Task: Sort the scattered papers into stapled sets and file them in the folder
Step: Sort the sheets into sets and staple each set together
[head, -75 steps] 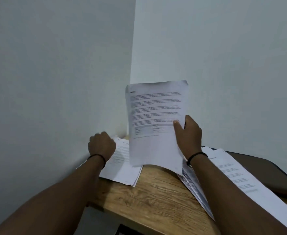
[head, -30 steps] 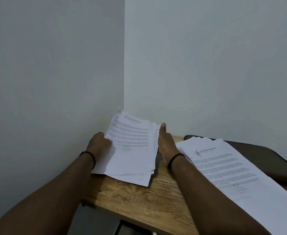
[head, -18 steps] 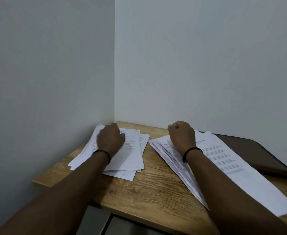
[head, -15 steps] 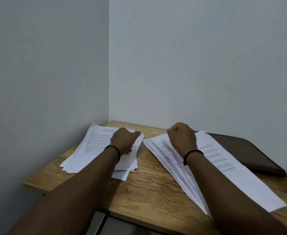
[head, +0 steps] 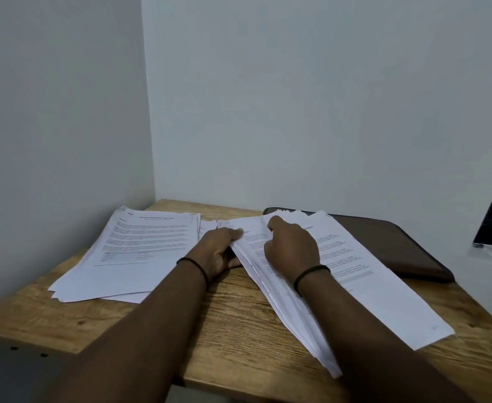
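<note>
Pinching the left edge of the fanned stack of papers [head: 355,274], the left hand [head: 218,251] has its thumb on top and fingers tucked under the sheets, forearm running in from lower left. On that same stack the right hand [head: 291,248] rests with fingers curled onto the top pages, its forearm lying along the sheets. A second pile [head: 134,251] lies to the left on the wooden table [head: 239,324]. Behind the stack, the brown folder [head: 396,245] lies flat.

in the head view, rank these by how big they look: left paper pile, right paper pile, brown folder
1. right paper pile, though it lies nearest the camera
2. left paper pile
3. brown folder, partly hidden under the right pile
</note>
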